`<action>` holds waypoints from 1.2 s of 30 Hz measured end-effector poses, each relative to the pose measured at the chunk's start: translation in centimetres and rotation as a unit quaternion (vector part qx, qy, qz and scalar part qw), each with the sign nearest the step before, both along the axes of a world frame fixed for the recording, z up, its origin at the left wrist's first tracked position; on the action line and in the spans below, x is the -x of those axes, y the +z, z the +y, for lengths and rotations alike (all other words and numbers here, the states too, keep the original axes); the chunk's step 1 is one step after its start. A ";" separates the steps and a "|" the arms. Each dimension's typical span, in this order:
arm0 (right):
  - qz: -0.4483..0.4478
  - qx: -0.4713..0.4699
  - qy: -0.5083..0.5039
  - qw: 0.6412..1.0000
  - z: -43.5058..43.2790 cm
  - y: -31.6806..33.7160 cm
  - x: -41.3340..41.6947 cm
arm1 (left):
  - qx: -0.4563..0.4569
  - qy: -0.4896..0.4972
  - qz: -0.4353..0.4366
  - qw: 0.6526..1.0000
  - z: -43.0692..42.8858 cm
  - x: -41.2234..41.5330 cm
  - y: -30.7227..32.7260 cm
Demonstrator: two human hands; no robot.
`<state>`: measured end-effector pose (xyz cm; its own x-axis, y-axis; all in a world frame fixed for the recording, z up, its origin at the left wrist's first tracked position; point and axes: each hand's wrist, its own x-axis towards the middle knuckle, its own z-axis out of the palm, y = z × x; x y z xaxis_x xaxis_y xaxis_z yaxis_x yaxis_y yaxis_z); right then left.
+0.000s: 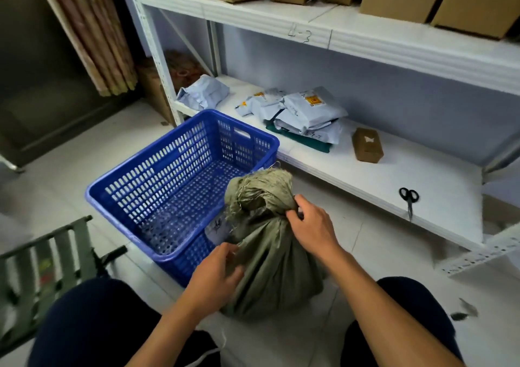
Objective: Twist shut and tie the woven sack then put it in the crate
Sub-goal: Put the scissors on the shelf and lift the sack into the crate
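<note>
A grey-green woven sack (270,265) stands upright on the floor between my knees, its neck gathered and its frayed top bunched above. My right hand (311,226) pinches the gathered neck from the right side. Lower down on the left, my left hand (215,276) grips the sack's side with curled fingers. A blue slatted plastic crate (135,175) sits on the floor just left of and behind the sack, touching it; nothing lies inside.
A white metal shelf rack (365,175) runs behind, holding grey mailer bags (306,113), a small brown box (367,145) and black scissors (409,198). Cardboard boxes (399,1) fill the upper shelf. A green folding frame (47,257) stands at the left.
</note>
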<state>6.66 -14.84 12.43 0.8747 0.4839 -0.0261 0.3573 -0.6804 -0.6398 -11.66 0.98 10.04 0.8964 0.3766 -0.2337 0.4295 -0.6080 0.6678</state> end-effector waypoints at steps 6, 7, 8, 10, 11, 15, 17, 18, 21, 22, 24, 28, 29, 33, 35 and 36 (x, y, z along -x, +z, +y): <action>0.026 -0.075 0.003 0.997 2.9 4.3 0.6 | 0.137 0.080 0.003 0.987 2.1 0.2 2.0; 0.023 -0.088 0.003 0.996 3.6 5.3 0.8 | 0.150 0.090 -0.007 0.985 2.8 -0.1 3.0; 0.012 -0.103 0.005 0.995 4.1 6.1 0.8 | 0.164 0.094 -0.023 0.982 3.4 -0.6 4.3; -0.020 -0.124 0.017 0.992 5.4 8.3 0.8 | 0.210 0.089 -0.046 0.973 4.9 -1.5 7.2; -0.038 -0.126 0.024 0.991 6.1 9.6 0.7 | 0.248 0.084 -0.047 0.964 5.6 -2.1 8.9; -0.085 -0.143 0.075 0.983 8.7 16.8 0.3 | 0.292 0.053 -0.024 0.955 8.3 -5.1 17.4; -0.106 -0.138 0.101 0.980 10.0 20.2 0.1 | 0.264 0.059 -0.032 0.962 8.8 -6.2 21.0; -0.112 -0.136 0.111 0.978 10.5 21.7 0.2 | 0.254 0.064 -0.044 0.964 8.9 -6.7 22.6; -0.127 -0.144 0.116 0.974 12.1 25.6 0.5 | 0.234 0.055 -0.094 0.966 9.0 -7.3 27.8; -0.129 -0.146 0.115 0.974 12.7 27.0 0.5 | 0.225 0.048 -0.118 0.966 9.3 -7.2 29.5; -0.114 -0.168 0.104 0.974 13.4 29.7 0.0 | 0.200 0.043 -0.149 0.967 9.7 -7.3 32.4; -0.103 -0.192 0.116 0.969 14.9 34.4 -0.2 | 0.159 0.077 -0.224 0.958 11.2 -7.4 37.2; -0.096 -0.195 0.122 0.968 15.4 35.2 -0.3 | 0.177 0.086 -0.237 0.951 11.7 -7.4 38.3; -0.065 -0.223 0.146 0.962 17.6 37.8 0.1 | 0.245 0.094 -0.250 0.932 13.4 -6.6 42.6; -0.053 -0.231 0.153 0.959 18.8 38.1 0.1 | 0.223 0.104 -0.251 0.936 13.8 -6.3 43.9; -0.044 -0.238 0.155 0.958 19.3 38.1 0.0 | 0.216 0.111 -0.255 0.936 14.0 -6.3 44.5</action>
<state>6.67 4.43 50.56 0.6764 0.6590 0.3290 0.5617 -0.1727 -0.8091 -5.38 14.94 54.51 0.8439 0.5357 0.0293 0.0720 -0.1673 0.9833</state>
